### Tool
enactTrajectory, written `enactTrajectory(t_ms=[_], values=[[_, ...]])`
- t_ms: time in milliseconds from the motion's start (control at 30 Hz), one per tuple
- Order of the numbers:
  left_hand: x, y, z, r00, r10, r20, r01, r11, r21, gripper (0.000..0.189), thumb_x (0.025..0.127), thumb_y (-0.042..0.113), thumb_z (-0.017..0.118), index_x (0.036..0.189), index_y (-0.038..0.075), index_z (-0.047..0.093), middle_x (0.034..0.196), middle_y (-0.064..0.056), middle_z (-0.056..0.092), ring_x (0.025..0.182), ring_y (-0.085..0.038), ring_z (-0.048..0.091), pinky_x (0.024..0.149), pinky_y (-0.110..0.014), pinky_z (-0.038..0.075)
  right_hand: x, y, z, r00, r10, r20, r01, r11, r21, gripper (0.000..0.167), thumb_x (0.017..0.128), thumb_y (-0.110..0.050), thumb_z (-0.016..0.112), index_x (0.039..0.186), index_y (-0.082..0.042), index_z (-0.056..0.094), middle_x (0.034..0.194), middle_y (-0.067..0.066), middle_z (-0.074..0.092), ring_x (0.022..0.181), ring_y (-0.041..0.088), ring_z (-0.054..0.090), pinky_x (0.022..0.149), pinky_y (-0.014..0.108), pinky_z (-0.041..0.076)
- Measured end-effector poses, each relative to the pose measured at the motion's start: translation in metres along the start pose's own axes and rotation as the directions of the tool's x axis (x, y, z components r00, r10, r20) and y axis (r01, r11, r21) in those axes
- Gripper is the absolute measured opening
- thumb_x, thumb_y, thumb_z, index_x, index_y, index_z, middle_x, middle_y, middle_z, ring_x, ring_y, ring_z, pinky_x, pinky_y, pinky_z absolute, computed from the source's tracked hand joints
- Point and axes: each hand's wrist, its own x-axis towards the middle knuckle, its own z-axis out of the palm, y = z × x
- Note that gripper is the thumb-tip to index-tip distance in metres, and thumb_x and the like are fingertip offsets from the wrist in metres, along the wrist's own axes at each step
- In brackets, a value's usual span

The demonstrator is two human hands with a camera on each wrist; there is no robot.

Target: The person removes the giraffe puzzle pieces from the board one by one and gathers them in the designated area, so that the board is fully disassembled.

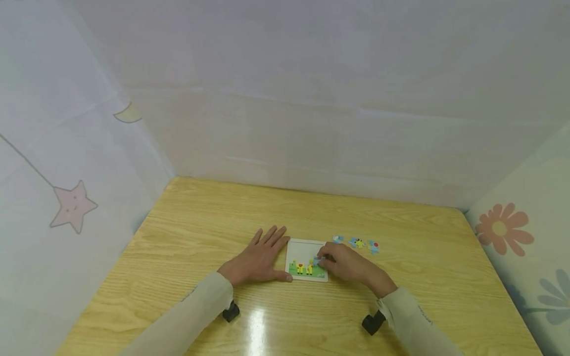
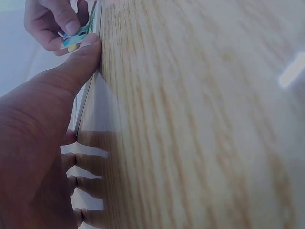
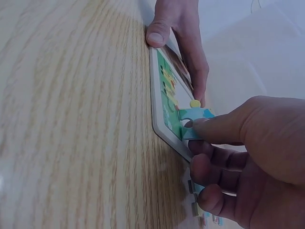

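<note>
A small white-framed puzzle board [image 1: 307, 247] lies on the wooden table, with green and yellow pieces set along its near edge. My left hand [image 1: 260, 259] lies flat beside the board's left side, fingers straight, thumb against the frame [image 2: 88, 95]. My right hand [image 1: 345, 262] pinches a light blue puzzle piece [image 3: 195, 117] over the board's right part [image 3: 167, 119]. In the left wrist view the piece [image 2: 74, 40] shows between the right hand's fingertips.
Three loose blue puzzle pieces [image 1: 356, 243] lie in a row on the table [image 1: 200, 217] just behind and right of the board. Fabric walls with star [image 1: 73, 205] and flower [image 1: 503, 228] prints enclose the table on three sides.
</note>
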Motion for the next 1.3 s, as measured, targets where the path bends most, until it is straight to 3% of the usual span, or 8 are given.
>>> enactTrajectory(t_ms=[200, 367, 600, 933, 1300], values=[[0.0, 0.0, 0.001, 1.0, -0.008, 0.005, 0.008, 1.0, 0.013, 0.113, 0.089, 0.083, 0.061, 0.171, 0.015, 0.025, 0.182, -0.009, 0.008, 0.17, -0.034, 0.007, 0.136, -0.064, 0.008, -0.002, 0.003, -0.001, 1.0, -0.013, -0.011, 0.012, 1.0, -0.027, 0.023, 0.11, -0.013, 0.058, 0.124, -0.003, 0.073, 0.115, 0.006, 0.072, 0.095, 0.008, 0.061, 0.08, 0.024, 0.055], [0.0, 0.0, 0.001, 1.0, -0.008, 0.005, 0.008, 1.0, 0.021, 0.113, 0.089, 0.083, 0.062, 0.171, 0.015, 0.025, 0.182, -0.008, 0.008, 0.17, -0.034, 0.007, 0.136, -0.064, 0.008, -0.01, 0.007, -0.006, 0.998, 0.024, -0.051, -0.026, 0.999, -0.037, 0.024, 0.112, -0.013, 0.054, 0.126, -0.01, 0.073, 0.118, 0.001, 0.073, 0.101, 0.01, 0.064, 0.086, 0.028, 0.056], [0.0, 0.001, 0.0, 1.0, -0.008, 0.008, 0.008, 1.0, 0.009, 0.113, 0.089, 0.081, 0.063, 0.171, 0.013, 0.024, 0.182, -0.009, 0.008, 0.17, -0.034, 0.006, 0.136, -0.064, 0.007, -0.023, 0.016, -0.017, 0.994, 0.072, -0.084, -0.072, 0.997, -0.004, 0.017, 0.111, -0.018, 0.056, 0.121, -0.02, 0.07, 0.105, -0.005, 0.072, 0.089, 0.008, 0.061, 0.078, 0.025, 0.053], [0.0, 0.001, 0.0, 1.0, -0.015, 0.011, 0.015, 1.0, 0.011, 0.113, 0.089, 0.082, 0.063, 0.171, 0.014, 0.024, 0.182, -0.008, 0.008, 0.17, -0.034, 0.006, 0.136, -0.064, 0.007, -0.043, 0.024, -0.036, 0.992, 0.068, -0.109, -0.064, 0.997, 0.033, 0.009, 0.11, -0.013, 0.059, 0.116, -0.01, 0.066, 0.098, 0.004, 0.071, 0.076, 0.01, 0.059, 0.065, 0.024, 0.052], [-0.001, 0.002, -0.001, 1.0, -0.008, 0.005, 0.008, 1.0, 0.004, 0.113, 0.089, 0.081, 0.063, 0.171, 0.013, 0.025, 0.182, -0.008, 0.009, 0.17, -0.034, 0.006, 0.136, -0.064, 0.007, -0.058, 0.036, -0.052, 0.985, 0.11, -0.129, -0.105, 0.993, 0.046, 0.011, 0.11, -0.014, 0.058, 0.116, -0.008, 0.065, 0.099, 0.009, 0.071, 0.079, 0.013, 0.06, 0.065, 0.025, 0.052]])
